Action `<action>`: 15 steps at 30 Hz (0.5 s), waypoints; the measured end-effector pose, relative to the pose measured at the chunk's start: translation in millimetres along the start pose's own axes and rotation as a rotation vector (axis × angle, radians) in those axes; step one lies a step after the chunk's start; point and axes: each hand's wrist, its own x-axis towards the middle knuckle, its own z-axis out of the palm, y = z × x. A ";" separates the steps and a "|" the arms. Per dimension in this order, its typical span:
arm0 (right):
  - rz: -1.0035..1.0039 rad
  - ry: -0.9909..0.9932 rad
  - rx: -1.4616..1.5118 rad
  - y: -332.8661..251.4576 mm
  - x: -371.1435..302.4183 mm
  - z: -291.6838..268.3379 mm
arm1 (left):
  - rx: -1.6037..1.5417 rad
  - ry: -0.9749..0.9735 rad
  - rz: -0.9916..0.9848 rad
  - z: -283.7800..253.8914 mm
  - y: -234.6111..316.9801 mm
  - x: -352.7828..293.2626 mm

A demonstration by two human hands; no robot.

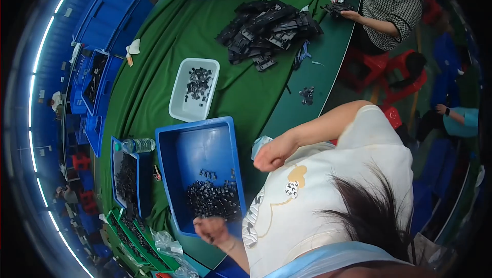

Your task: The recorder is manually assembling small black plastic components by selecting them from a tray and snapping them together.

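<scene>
A blue bin (pixel 177 147) is in the middle, with a heap of small black plastic parts (pixel 212 198) gathered at its lower right end. My left hand (pixel 211 229) is at the bin's lower edge beside that heap, its fingers curled in and slightly blurred. Anything between those fingers is too small to make out. In front of my shirt, my right hand (pixel 275 154) is closed in a fist above the bin's right side. Its inner side is turned away, so what it may hold is hidden. A pale blue piece (pixel 260 145) shows just behind this fist.
Beyond the bin stands a white tray (pixel 177 98) of small parts. Larger black plastic pieces (pixel 266 29) lie piled on the green cloth (pixel 148 80). A water bottle (pixel 138 146) lies across a box of black parts (pixel 125 178). Across the table, another person (pixel 392 9) handles a black piece.
</scene>
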 end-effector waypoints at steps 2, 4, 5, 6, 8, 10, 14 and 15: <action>0.202 0.188 0.277 -5.0 3.1 14.7 | 0.257 0.432 0.008 22.6 -24.3 10.1; 0.278 0.265 0.165 -7.1 24.1 27.8 | 1.131 0.574 -0.150 26.0 -57.3 26.2; 0.276 0.280 0.140 -1.5 31.7 27.7 | 1.181 0.699 -0.200 21.8 -68.3 32.7; 0.274 0.297 0.119 8.2 37.3 26.2 | 1.187 0.628 -0.185 14.6 -77.1 33.8; 0.267 0.350 -0.388 25.7 49.2 25.6 | 1.430 0.453 -0.015 11.0 -92.4 36.5; 0.100 0.435 -0.648 41.8 52.1 29.2 | 1.458 0.501 -0.085 12.4 -97.5 34.3; 0.081 0.250 -0.725 27.1 46.4 31.6 | 1.431 0.719 0.167 -14.3 -97.5 31.4; 0.002 0.184 -0.740 30.0 45.1 33.7 | 1.162 0.961 0.185 -0.3 -93.7 35.3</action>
